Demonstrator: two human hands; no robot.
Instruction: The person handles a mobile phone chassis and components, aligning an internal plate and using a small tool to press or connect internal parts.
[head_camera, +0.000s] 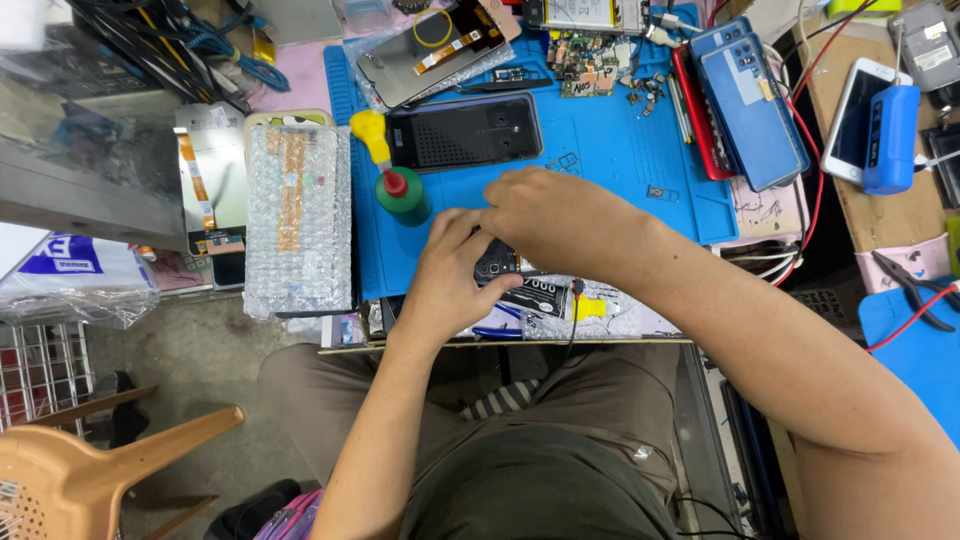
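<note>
My left hand (447, 275) and my right hand (557, 218) meet over the front edge of a blue work mat (620, 160). Both grip a small dark phone part (495, 263), largely hidden under the fingers. Behind my hands lies a black phone back cover (465, 131). A green bottle with a red cap (402, 193) and a yellow-handled tool (372, 135) stand just left of my hands.
A bubble-wrapped phone screen (298, 215) lies left of the mat. Blue phones (750, 95) are stacked at the right, with a circuit board (585, 62) behind. A white phone (858, 115), a blue cylinder (892, 135) and pliers (915, 285) sit far right. An orange plastic chair (90, 470) stands lower left.
</note>
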